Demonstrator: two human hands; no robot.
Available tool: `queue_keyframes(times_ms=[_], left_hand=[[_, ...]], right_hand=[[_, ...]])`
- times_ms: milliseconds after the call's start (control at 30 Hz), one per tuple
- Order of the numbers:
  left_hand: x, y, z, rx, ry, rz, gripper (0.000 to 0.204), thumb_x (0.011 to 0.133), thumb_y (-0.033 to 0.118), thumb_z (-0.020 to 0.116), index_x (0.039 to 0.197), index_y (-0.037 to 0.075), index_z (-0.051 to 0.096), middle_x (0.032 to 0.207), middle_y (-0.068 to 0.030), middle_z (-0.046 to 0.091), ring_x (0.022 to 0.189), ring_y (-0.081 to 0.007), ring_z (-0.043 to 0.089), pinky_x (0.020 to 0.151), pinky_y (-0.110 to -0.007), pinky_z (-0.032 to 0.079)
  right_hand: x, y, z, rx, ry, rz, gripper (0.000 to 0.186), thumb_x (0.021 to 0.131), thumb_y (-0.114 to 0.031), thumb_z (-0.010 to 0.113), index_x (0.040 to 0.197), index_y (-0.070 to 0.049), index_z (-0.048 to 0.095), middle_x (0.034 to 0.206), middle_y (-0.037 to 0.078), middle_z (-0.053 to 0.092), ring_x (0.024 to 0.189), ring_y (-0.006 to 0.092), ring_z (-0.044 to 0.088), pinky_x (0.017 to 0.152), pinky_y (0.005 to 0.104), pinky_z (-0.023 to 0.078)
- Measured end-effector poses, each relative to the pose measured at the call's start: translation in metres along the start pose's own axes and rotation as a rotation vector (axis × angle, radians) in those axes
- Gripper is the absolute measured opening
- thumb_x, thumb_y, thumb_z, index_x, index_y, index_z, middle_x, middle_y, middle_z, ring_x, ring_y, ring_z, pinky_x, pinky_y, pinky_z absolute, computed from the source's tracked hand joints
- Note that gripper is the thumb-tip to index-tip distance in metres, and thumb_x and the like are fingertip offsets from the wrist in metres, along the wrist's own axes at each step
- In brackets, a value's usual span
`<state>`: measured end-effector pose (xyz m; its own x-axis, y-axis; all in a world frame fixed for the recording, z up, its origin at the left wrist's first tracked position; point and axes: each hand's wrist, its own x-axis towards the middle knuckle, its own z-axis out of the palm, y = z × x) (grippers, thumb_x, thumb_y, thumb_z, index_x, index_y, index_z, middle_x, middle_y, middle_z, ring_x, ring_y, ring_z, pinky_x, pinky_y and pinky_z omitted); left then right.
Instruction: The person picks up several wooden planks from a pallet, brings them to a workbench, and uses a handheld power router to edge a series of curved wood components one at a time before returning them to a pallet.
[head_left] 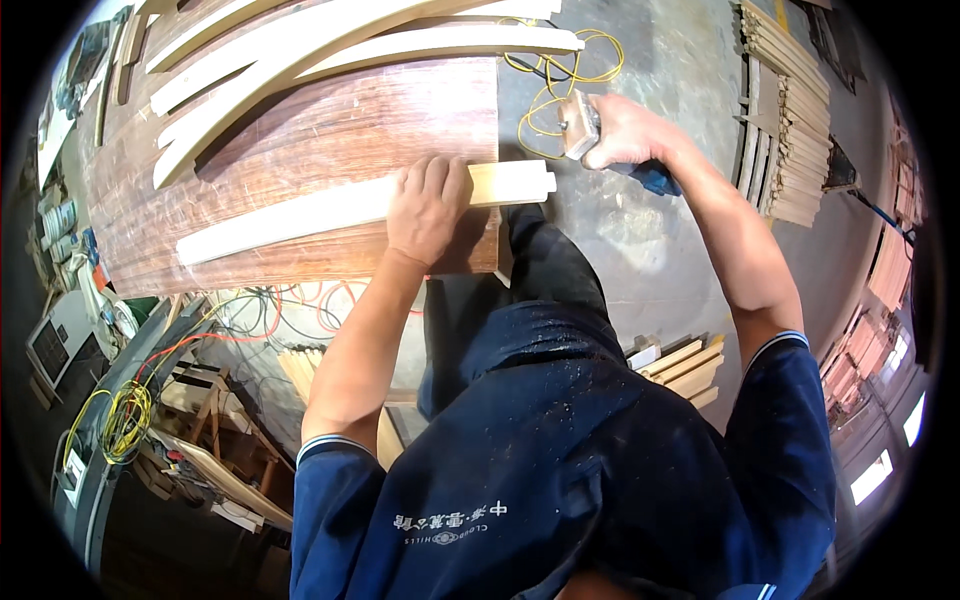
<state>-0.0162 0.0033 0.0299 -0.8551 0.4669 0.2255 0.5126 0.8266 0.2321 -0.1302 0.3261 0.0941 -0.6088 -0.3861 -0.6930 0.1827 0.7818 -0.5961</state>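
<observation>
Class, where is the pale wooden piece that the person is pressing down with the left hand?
In the head view, the pale wooden piece lies along the near edge of the reddish workbench, under the left hand, its notched end overhanging.

Left hand (428,205) lies flat, palm down, fingers together; right hand (620,132) is clenched in a fist, arm extended forward.

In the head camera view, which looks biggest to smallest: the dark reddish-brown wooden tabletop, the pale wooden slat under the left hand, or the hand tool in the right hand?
1. Dark reddish-brown wooden tabletop, by far the largest.
2. Pale wooden slat pinned by the left hand.
3. Small hand tool gripped in the right hand, partly hidden, but clearly smallest.
</observation>
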Motion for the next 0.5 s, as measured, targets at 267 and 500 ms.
queue_keyframes(times_ms=[267,500], left_hand=[[-0.034,-0.021,-0.026,-0.122,-0.376,-0.148,0.112,0.059,0.065,0.091,0.148,0.008,0.054,0.132,-0.013,0.058,0.126,-0.0346,0.053,0.108,-0.052,0.038],[0.102,-0.073,-0.032,0.066,0.01,-0.159,0.084,0.088,0.041,0.084,0.154,0.005,0.046,0.148,-0.0232,0.048,0.134,-0.0397,0.049,0.113,-0.057,0.035]], right_hand=[[-0.052,0.008,0.027,0.29,0.212,-0.014,0.045,0.063,-0.021,0.084,0.103,-0.008,0.065,0.092,0.001,0.068,0.082,0.0142,0.061,0.082,0.0334,0.055],[-0.067,-0.002,0.04,0.257,0.212,0.064,0.052,0.064,-0.017,0.084,0.112,-0.008,0.065,0.096,0.002,0.069,0.089,0.0152,0.064,0.086,0.0327,0.055]])
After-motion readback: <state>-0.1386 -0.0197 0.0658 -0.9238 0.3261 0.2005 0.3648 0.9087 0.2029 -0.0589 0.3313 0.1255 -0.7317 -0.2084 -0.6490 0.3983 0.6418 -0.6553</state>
